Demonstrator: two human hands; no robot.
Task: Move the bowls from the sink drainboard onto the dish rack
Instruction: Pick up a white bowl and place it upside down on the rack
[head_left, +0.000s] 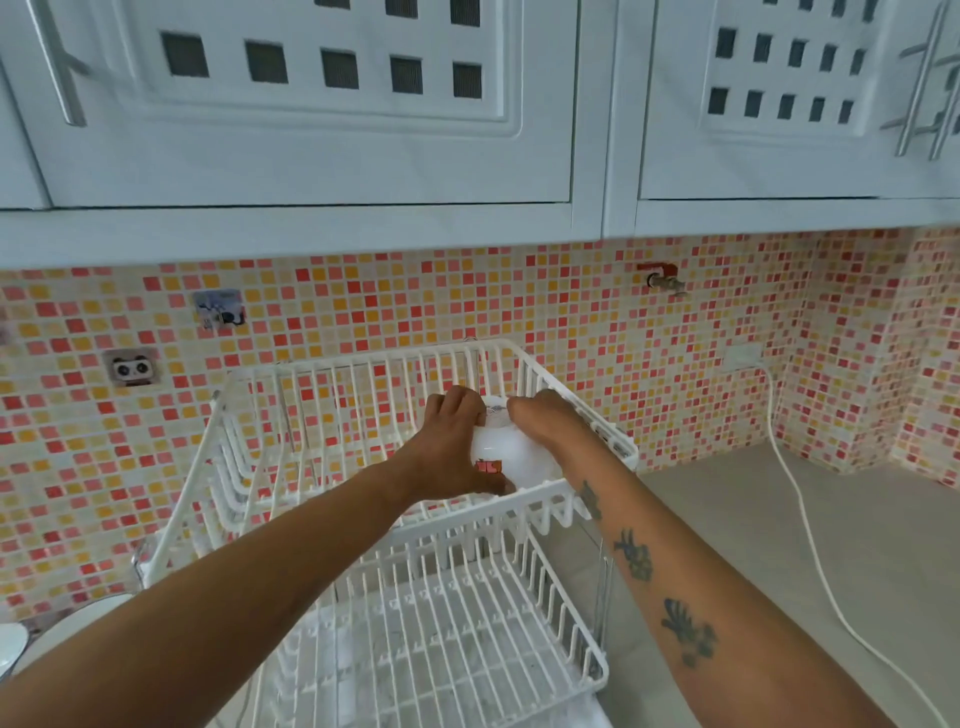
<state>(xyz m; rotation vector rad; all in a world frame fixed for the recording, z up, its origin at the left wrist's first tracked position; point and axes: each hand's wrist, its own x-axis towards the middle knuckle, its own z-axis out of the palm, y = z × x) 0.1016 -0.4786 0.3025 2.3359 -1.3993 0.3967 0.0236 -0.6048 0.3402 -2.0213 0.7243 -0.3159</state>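
A white bowl (511, 454) with a small red mark on its side is turned upside down in the upper tier of the white wire dish rack (363, 364), near its right front corner. My left hand (452, 441) grips the bowl's left side, thumb under the rim. My right hand (545, 415) holds its right side from above. Other white bowls (62, 631) show partly at the lower left edge, mostly hidden by my left forearm.
The rack's lower tier (441, 623) lies below my arms. A grey counter (779, 519) stretches to the right, crossed by a white cable (810, 530). Mosaic tiles cover the wall behind, with a tap (662, 280) and hooks. White cabinets (311, 104) hang overhead.
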